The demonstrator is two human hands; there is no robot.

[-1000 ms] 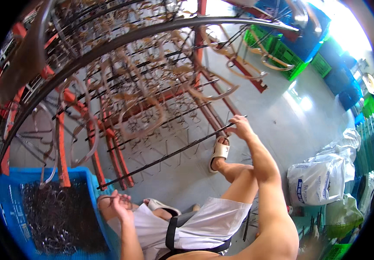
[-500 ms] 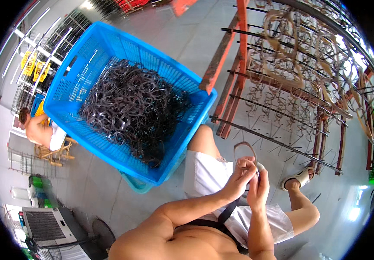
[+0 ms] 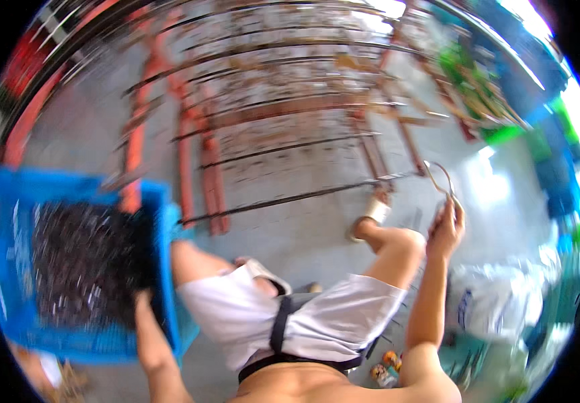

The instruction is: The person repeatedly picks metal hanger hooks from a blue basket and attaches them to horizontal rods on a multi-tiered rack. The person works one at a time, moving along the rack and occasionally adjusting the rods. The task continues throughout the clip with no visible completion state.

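At the lower left of the frame, a blue basket (image 3: 4,235) holds a heap of dark pieces (image 3: 88,262). My left hand (image 3: 143,299) is at the heap's right edge; with this blur, I can't tell whether it grips anything. A red-posted rack (image 3: 283,111) fills the upper middle. Right of centre, my right hand (image 3: 445,227) grasps a thin, brownish loop (image 3: 448,177).

On the left, the basket (image 3: 88,347) is showing bright blue, and the pieces (image 3: 88,269) inside it are looking almost black. On the right, the loop (image 3: 448,177) is appearing brown, and the bag (image 3: 498,302) is bearing a blue mark on white. Far, the rack posts (image 3: 133,161) are showing orange-red. Near, the shorts (image 3: 350,319) are looking white, and the strap (image 3: 280,326) black.
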